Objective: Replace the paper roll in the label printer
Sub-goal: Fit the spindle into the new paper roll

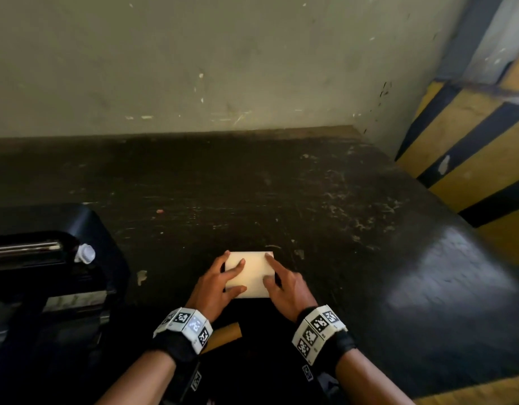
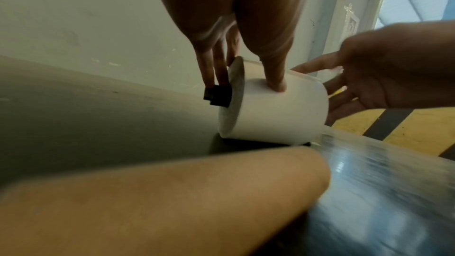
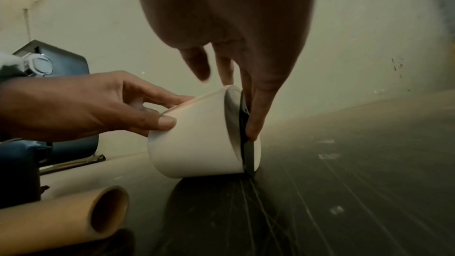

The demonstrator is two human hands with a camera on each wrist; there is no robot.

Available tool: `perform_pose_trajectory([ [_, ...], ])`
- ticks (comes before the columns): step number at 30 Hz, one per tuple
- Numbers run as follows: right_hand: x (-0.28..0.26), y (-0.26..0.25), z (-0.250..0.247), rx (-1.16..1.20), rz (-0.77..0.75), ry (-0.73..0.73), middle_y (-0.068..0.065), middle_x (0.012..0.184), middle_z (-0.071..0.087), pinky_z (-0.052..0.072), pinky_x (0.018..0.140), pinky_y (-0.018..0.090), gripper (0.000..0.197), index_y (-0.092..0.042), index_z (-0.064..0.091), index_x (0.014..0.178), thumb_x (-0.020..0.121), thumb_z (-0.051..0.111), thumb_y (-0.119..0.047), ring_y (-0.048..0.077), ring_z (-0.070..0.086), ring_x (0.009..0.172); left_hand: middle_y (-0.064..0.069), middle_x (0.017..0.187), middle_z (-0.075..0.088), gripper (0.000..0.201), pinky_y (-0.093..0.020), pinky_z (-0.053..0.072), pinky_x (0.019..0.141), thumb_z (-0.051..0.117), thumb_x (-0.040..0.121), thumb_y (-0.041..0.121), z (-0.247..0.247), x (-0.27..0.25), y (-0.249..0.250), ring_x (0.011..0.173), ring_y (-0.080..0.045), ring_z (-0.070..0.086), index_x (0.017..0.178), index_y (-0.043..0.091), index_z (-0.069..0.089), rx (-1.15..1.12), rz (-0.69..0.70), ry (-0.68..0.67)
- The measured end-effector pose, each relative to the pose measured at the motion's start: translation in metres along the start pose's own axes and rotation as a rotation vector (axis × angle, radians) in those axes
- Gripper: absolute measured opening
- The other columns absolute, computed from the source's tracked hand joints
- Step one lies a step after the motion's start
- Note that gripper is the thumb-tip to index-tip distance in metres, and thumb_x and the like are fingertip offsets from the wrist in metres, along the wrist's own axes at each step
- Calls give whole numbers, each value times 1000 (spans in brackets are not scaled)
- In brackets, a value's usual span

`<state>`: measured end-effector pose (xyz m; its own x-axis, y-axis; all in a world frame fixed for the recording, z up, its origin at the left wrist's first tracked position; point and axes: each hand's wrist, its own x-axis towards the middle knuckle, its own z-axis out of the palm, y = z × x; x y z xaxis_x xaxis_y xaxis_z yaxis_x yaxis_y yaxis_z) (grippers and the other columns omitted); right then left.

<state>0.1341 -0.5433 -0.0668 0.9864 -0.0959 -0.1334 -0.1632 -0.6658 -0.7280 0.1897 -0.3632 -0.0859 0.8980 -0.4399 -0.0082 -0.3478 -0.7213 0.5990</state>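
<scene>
A white paper roll point(image 1: 252, 274) lies on its side on the dark table point(image 1: 369, 229), between both hands. My left hand point(image 1: 235, 276) grips its left end, thumb on the curved face point(image 2: 277, 83). The other fingers of that hand reach a black spindle stub point(image 2: 218, 94) sticking out of that end. My right hand point(image 1: 268, 268) is at the right end, straight fingers point(image 3: 252, 124) pressed against a thin black disc point(image 3: 248, 155) on the roll's face. The black label printer point(image 1: 47, 273) stands at the left with its cover up.
An empty brown cardboard core point(image 1: 226, 336) lies on the table just under my left wrist, also close in the right wrist view point(image 3: 74, 219). A pale wall point(image 1: 223, 68) closes the back. A yellow-and-black striped pillar point(image 1: 471, 156) stands at the right edge.
</scene>
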Motion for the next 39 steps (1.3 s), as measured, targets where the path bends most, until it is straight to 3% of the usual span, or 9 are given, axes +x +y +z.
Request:
perform_pose_trajectory([
  [2, 2, 0, 4, -62, -23, 36, 12, 135, 54, 45, 98, 34, 57, -29, 30, 143, 92, 52, -40, 25, 55, 118, -1, 156, 12, 58, -38, 26, 114, 62, 85, 29, 6, -4, 3, 141, -21, 19, 136, 35, 36, 43, -26, 16],
  [6, 3, 3, 5, -85, -32, 52, 9, 133, 56, 45, 98, 35, 58, -33, 34, 140, 89, 58, -40, 24, 55, 117, -2, 156, 10, 57, -37, 26, 113, 61, 86, 28, 8, -10, 8, 141, -21, 20, 137, 35, 36, 53, -32, 42],
  [13, 4, 2, 2, -83, -17, 68, 12, 123, 62, 47, 95, 36, 56, -31, 41, 136, 86, 62, -40, 26, 58, 112, 1, 158, 2, 61, -38, 21, 113, 57, 89, 28, -5, -20, 8, 142, -25, 14, 141, 35, 26, 85, -11, -61],
  [16, 6, 4, 1, -80, 11, 73, 13, 126, 60, 46, 96, 35, 56, -32, 43, 135, 84, 64, -41, 27, 57, 114, 1, 157, 12, 57, -41, 28, 113, 50, 91, 32, -13, -38, -4, 141, -24, 18, 142, 34, 24, 56, -44, 10],
  [19, 7, 5, 2, -88, 30, 64, 15, 129, 57, 45, 100, 40, 56, -33, 41, 135, 84, 63, -42, 30, 54, 118, -1, 152, 28, 52, -39, 34, 108, 47, 93, 28, -17, -67, -26, 137, -22, 26, 142, 29, 28, 117, -185, 93],
  [24, 6, 5, 3, -92, 42, 82, 16, 133, 54, 39, 105, 46, 56, -33, 42, 135, 84, 63, -43, 34, 47, 124, -5, 147, 35, 54, -41, 38, 104, 51, 90, 33, -11, -114, -55, 133, -27, 31, 139, 19, 33, 239, -420, -8],
  [29, 6, 4, 4, -85, 67, 68, 17, 135, 50, 39, 105, 50, 56, -33, 41, 134, 84, 63, -43, 34, 42, 127, -8, 130, 45, 37, -42, 45, 90, 53, 89, 30, -2, -135, -59, 123, -29, 38, 121, 12, 51, 318, -461, 1],
  [34, 5, 2, 5, -68, 97, 47, 16, 139, 45, 38, 105, 53, 57, -35, 37, 136, 85, 62, -42, 34, 38, 131, -18, 130, 47, 47, -40, 42, 98, 64, 83, 23, -3, -127, -60, 122, -33, 45, 123, 5, 46, 191, -579, 63],
  [39, 6, 3, 7, -50, 93, 55, 15, 138, 48, 41, 103, 51, 59, -33, 38, 136, 84, 63, -41, 31, 45, 127, -15, 115, 60, 35, -37, 48, 89, 69, 78, 21, -11, -120, -67, 107, -33, 58, 107, 5, 58, 21, -624, 142],
])
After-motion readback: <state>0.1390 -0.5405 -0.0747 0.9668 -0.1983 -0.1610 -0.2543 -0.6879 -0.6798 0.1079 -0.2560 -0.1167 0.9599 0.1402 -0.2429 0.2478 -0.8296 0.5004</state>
